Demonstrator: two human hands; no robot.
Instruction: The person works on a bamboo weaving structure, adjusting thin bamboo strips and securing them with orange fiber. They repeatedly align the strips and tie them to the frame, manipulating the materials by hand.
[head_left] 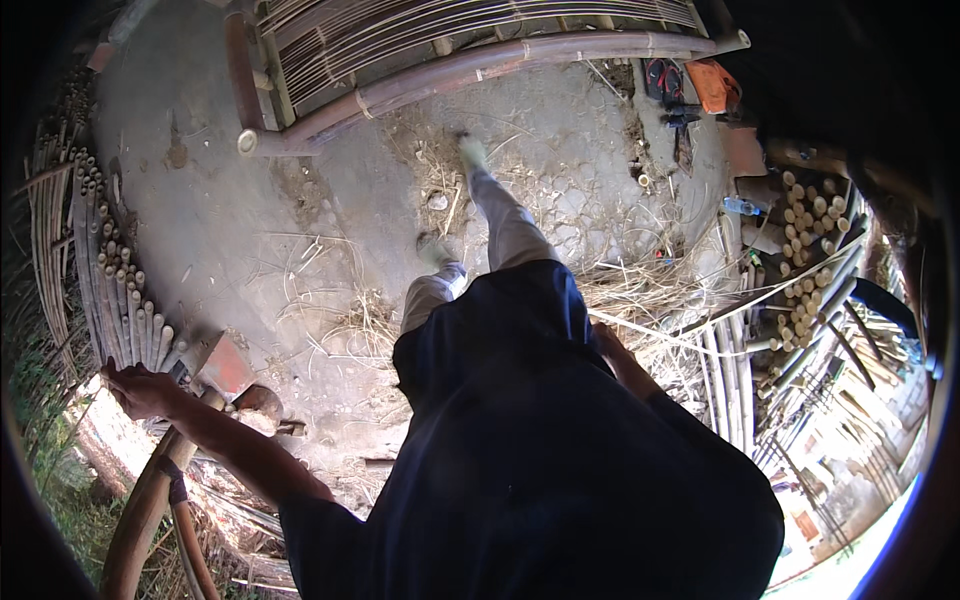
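Observation:
My left hand (143, 390) is stretched out to the left, loosely open, its fingers slightly bent and apart. In this picture it overlaps the lower ends of a stack of bamboo poles (125, 300); whether it touches them I cannot tell. My right hand (610, 345) hangs by my right side, partly hidden by my dark shirt. A long pale bamboo strip (665, 335) starts beside its fingers and runs off to the right; whether the hand grips it does not show. My legs (505, 215) are in mid-stride on the floor.
Ahead stands a bamboo frame (480, 62) strung with thin strips. Shavings (345, 325) litter the concrete floor (220, 200). At right are stacked bamboo ends (808, 220), a plastic bottle (740, 206) and an orange bag (712, 86). A curved bamboo post (145, 515) rises at lower left.

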